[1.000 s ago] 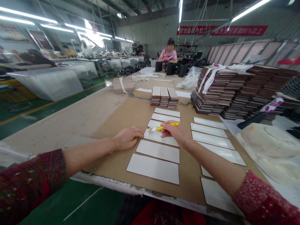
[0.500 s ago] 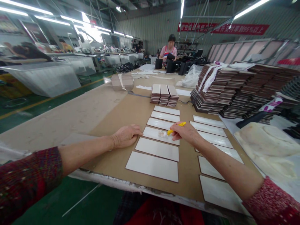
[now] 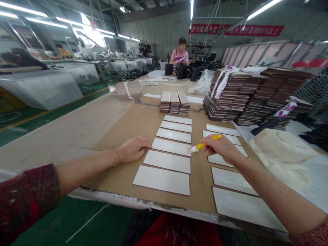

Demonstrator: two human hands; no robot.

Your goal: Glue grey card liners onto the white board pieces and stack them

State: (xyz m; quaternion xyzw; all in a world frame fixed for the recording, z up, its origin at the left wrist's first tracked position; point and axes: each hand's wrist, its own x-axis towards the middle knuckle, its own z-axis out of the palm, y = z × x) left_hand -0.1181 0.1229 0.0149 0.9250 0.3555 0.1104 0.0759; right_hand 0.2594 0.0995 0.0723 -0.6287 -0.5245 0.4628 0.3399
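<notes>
My right hand (image 3: pixel 222 147) grips a yellow-handled brush (image 3: pixel 202 147); its white bristles touch the right end of a white rectangular panel (image 3: pixel 171 147) in the left column. My left hand (image 3: pixel 133 149) rests on the brown cardboard sheet (image 3: pixel 133 126) with curled fingers at that panel's left end, holding nothing I can see. Several white panels lie in two columns on the cardboard; those in the right column (image 3: pixel 232 177) look glossy and streaked.
A small stack of panels (image 3: pixel 174 102) stands beyond the columns, and large brown-edged stacks (image 3: pixel 253 94) fill the right. A pale glue-smeared surface (image 3: pixel 282 153) lies at right. Another person (image 3: pixel 180 54) sits at the far end of the table.
My right hand has swept the brush from the left end of the panel across to its right end. My left hand has stayed in place.
</notes>
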